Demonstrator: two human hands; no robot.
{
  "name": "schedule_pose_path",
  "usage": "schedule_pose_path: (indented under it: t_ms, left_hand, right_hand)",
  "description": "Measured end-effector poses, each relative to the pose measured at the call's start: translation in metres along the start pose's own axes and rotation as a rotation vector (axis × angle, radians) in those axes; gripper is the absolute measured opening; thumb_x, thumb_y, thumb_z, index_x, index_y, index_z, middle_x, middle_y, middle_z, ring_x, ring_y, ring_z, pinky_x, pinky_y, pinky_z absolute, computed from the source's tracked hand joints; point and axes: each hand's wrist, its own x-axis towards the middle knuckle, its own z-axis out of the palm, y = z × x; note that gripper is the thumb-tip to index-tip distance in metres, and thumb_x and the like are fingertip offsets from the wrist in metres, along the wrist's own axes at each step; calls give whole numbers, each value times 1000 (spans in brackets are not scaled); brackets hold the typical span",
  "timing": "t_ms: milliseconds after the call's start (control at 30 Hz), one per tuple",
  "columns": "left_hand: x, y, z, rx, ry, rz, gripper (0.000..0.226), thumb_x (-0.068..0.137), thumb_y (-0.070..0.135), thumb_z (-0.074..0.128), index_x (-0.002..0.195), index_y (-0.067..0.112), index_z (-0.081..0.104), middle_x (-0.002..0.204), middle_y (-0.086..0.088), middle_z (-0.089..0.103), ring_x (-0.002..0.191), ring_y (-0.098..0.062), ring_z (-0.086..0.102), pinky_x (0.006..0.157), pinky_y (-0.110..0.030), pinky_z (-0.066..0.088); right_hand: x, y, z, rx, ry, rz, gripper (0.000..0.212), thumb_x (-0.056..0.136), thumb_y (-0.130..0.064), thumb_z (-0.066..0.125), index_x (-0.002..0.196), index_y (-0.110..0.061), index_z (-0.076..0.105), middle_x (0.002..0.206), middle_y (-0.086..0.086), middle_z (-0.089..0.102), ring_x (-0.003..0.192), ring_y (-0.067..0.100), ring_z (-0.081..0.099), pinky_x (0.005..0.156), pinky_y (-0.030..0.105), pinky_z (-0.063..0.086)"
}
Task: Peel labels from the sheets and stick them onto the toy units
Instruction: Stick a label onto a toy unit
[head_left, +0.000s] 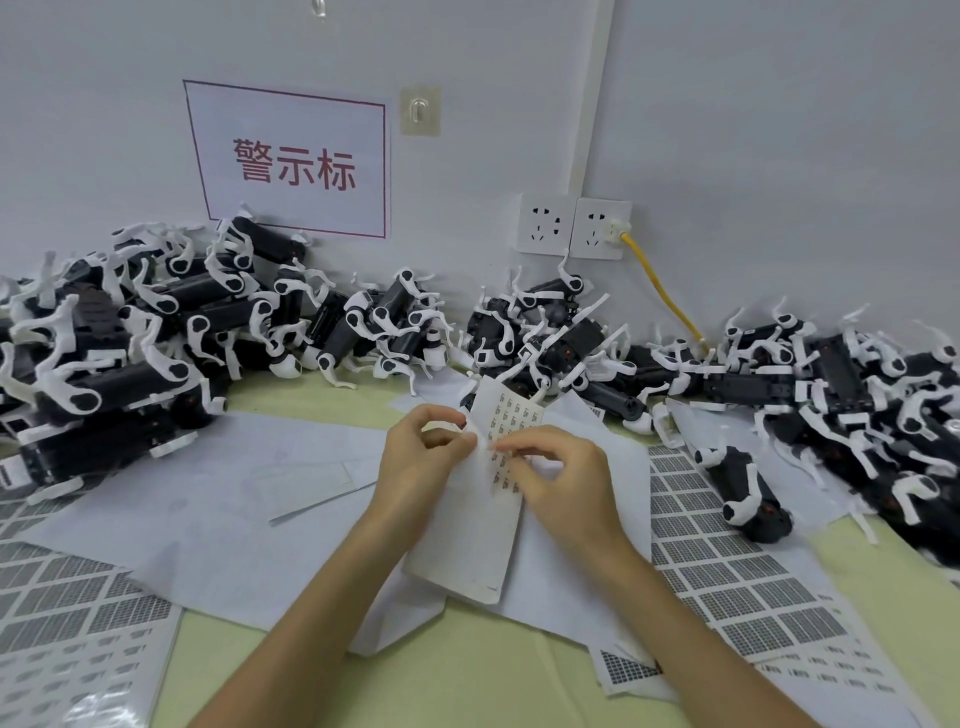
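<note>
1. The yellow-green table spreads under both hands, littered with white paper.
2. Black-and-white toy units lie in heaps beyond the hands: one pile far to the left of the left hand, another pile just past the fingertips, a third pile out to the right of the right hand.
3. Sheets of grey printed labels lie flat to the right of the right wrist; more sheets lie well left of the left forearm.
4. A single toy unit lies alone just right of the right hand.
5. The label sheet is held tilted between both hands, its small printed labels near the top.
6. The left hand pinches the sheet's upper left edge between thumb and forefinger.
7. The right hand pinches at the labels with thumb and fingertips, the other fingers curled.
</note>
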Motion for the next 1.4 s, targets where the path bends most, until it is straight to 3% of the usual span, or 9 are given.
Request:
schedule_pose_path:
  t_ms: [100, 167, 300, 467, 700, 833, 967, 1200, 1400]
  left_hand:
    - [-1, -3, -2, 161, 41, 84, 19, 92, 7, 71, 102, 23, 66, 90, 8, 73, 78, -7, 65, 60, -12, 45]
    - [-4, -2, -1, 389, 88, 237, 22, 93, 11, 72, 108, 26, 66, 114, 8, 65, 99, -9, 63, 77, -19, 47]
    - [-6, 9, 4, 560, 0, 487, 5, 94, 23, 73, 97, 26, 76, 109, 8, 68, 110, -15, 60, 101, -39, 45]
    - [-8, 9, 5, 625, -73, 483, 5, 92, 28, 76, 88, 25, 79, 98, 9, 72, 104, -18, 63, 99, -44, 46]
    - [-3, 2, 5, 408, -95, 341, 8, 91, 25, 78, 83, 25, 79, 88, 14, 75, 93, -3, 67, 79, -10, 42]
    - [0, 1, 5, 239, -133, 285, 11, 92, 20, 78, 82, 23, 80, 85, 10, 77, 86, -3, 69, 74, -8, 44]
    - [-1, 3, 4, 87, -186, 256, 14, 92, 19, 78, 82, 27, 83, 87, 6, 79, 85, -4, 72, 75, -11, 50]
    - [-4, 4, 4, 40, -242, 248, 18, 92, 16, 77, 88, 31, 85, 94, 4, 81, 94, -10, 75, 82, -16, 54]
    - [-3, 13, -1, 297, -135, 291, 11, 94, 21, 75, 94, 26, 84, 90, 14, 78, 90, 1, 68, 79, -9, 46]
  right_hand:
    - [5, 0, -2, 107, -13, 113, 42, 81, 12, 62, 88, -25, 81, 89, -10, 78, 91, 7, 72, 90, 27, 55]
    - [7, 1, -5, 160, -18, 157, 43, 81, 14, 58, 87, -22, 79, 88, -6, 78, 91, 11, 73, 92, 33, 56]
    - [8, 2, -5, 173, -19, 185, 39, 82, 14, 58, 86, -18, 79, 84, -3, 77, 88, 12, 73, 90, 34, 57]
    - [6, 1, -2, 115, -16, 159, 34, 84, 10, 60, 83, -18, 79, 84, -6, 77, 88, 13, 72, 87, 31, 56]
    - [3, -2, 1, 47, 7, 99, 32, 84, 7, 61, 89, -20, 78, 86, -10, 76, 82, 8, 68, 77, 15, 50]
    - [4, -1, 0, 86, 17, 150, 31, 90, -2, 68, 113, -23, 75, 92, -8, 75, 76, 9, 66, 74, 20, 51]
    - [6, -3, -4, 122, 63, 134, 8, 90, -10, 77, 94, -17, 78, 85, -6, 76, 77, 19, 72, 77, 35, 58]
    - [6, -5, -8, 162, 65, 131, 7, 90, -12, 78, 86, -18, 77, 80, -4, 76, 73, 20, 73, 74, 38, 59]
    - [5, -2, -5, 91, 60, 116, 16, 92, -14, 74, 81, -24, 70, 74, -7, 71, 68, 18, 71, 65, 31, 55]
